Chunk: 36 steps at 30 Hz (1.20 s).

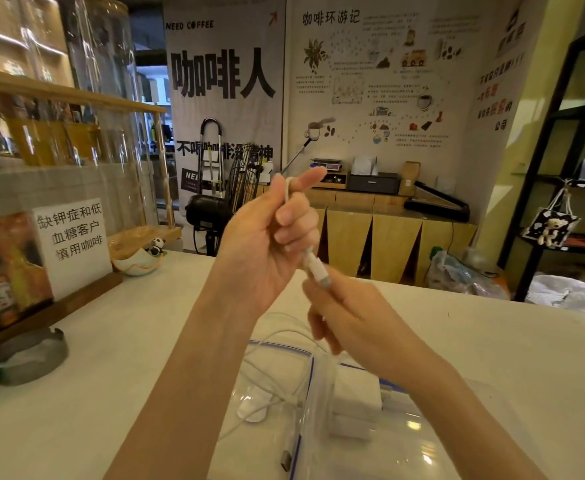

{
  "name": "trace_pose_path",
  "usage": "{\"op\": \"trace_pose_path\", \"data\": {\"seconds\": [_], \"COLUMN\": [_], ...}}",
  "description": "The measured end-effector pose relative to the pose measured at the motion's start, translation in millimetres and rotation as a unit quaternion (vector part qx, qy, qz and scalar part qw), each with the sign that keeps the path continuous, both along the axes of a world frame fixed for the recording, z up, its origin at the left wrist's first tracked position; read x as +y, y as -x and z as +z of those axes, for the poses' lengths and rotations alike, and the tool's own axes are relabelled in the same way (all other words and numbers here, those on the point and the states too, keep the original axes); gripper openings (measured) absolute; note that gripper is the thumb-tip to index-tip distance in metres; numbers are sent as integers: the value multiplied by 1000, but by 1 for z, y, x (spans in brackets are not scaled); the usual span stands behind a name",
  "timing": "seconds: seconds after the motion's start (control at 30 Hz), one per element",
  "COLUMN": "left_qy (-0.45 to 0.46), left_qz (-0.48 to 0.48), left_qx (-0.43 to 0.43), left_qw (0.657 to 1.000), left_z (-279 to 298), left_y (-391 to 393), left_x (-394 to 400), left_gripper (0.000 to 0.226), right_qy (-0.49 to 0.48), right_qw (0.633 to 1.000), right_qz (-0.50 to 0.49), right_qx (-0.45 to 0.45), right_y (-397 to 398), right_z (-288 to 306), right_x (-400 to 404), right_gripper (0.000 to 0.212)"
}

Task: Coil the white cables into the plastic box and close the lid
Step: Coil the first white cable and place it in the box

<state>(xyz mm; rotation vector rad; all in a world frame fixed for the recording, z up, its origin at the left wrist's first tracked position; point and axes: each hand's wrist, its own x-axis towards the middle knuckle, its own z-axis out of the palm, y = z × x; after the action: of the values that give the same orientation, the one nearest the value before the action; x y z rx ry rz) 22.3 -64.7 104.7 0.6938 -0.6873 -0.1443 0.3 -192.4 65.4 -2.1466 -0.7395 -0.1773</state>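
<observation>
My left hand [270,237] is raised above the counter with a white cable [288,188] looped over its index finger and the other fingers curled round it. The cable's white connector [315,268] sticks out below that fist. My right hand [346,317] pinches the cable just under the connector. More white cable [277,386] hangs down in loose loops onto the counter, with a USB plug [286,460] at the near edge. The clear plastic box [422,441] with a blue-edged rim lies below my right forearm. White adapters [357,393] rest inside it.
A white counter [111,393] carries a grey ashtray [31,358] at the left, a standing sign [73,244] and a small panda bowl [138,261]. Behind are a fan [239,188], a wooden sideboard and a black shelf [561,168] at right.
</observation>
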Motion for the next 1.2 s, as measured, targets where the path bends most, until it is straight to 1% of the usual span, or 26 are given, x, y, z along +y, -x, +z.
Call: {"op": "trace_pose_path", "data": {"seconds": [0.07, 0.13, 0.2, 0.27, 0.3, 0.37, 0.43, 0.47, 0.5, 0.57, 0.63, 0.7, 0.77, 0.83, 0.9, 0.97, 1.03, 1.1, 1.17, 1.2], "left_qy": [-53, -113, -175, -254, -299, -392, -477, -506, -522, -522, -520, -514, -496, -478, -473, -469, -444, -402, -332, -274], "left_qz": [139, 240, 336, 422, 450, 459, 421, 391, 354, 258, 157, 97, 66, 24, -16, -50, -93, -142, -189, -221], "left_qx": [-16, -38, -76, -119, -138, -163, -170, -172, -174, -162, -132, -116, -119, -113, -110, -104, -98, -94, -90, -81], "left_qw": [989, 963, 922, 862, 830, 781, 752, 749, 757, 797, 829, 844, 858, 871, 874, 876, 886, 900, 920, 933], "left_z": [-2, -4, -6, -8, -10, -12, -12, -11, -10, -5, 0, 3, 4, 4, 3, 2, 2, 1, 2, 3], "left_y": [-2, -6, -9, -11, -13, -14, -11, -8, -5, 4, 12, 16, 16, 15, 11, 9, 8, 7, 6, 5], "left_x": [3, 7, 11, 15, 17, 17, 15, 13, 11, 7, 5, 7, 11, 18, 24, 27, 26, 24, 20, 19], "left_gripper": [36, 32, 27, 24, 23, 24, 25, 27, 32, 47, 53, 56, 51, 45, 46, 47, 45, 43, 40, 37], "right_qy": [59, 94, 112, 121, 120, 108, 103, 102, 100, 82, 32, -43, -105, -126, -134, -148, -197, -286, -333, -337], "right_qw": [998, 995, 993, 989, 985, 974, 950, 937, 928, 918, 924, 940, 944, 938, 929, 928, 938, 939, 934, 935], "right_qz": [13, 18, 7, -12, -21, -42, -66, -81, -93, -104, -98, -73, -49, -43, -41, -41, -27, 14, 26, 24], "right_qx": [20, 12, -20, -82, -118, -196, -286, -323, -347, -374, -368, -331, -308, -321, -342, -339, -283, -189, -128, -109], "right_y": [3, 4, 6, 10, 12, 14, 11, 9, 6, 1, -2, -5, -6, -5, -3, -1, 1, 2, 0, -2], "right_z": [-4, -5, -3, 1, 5, 13, 20, 23, 24, 26, 28, 28, 26, 25, 24, 26, 27, 24, 19, 16], "right_x": [8, 11, 12, 10, 9, 5, -1, -6, -10, -20, -28, -30, -27, -21, -16, -14, -13, -10, -5, -3], "right_gripper": [17, 33, 35, 31, 29, 25, 27, 30, 32, 32, 27, 16, 9, 9, 10, 11, 11, 12, 16, 20]}}
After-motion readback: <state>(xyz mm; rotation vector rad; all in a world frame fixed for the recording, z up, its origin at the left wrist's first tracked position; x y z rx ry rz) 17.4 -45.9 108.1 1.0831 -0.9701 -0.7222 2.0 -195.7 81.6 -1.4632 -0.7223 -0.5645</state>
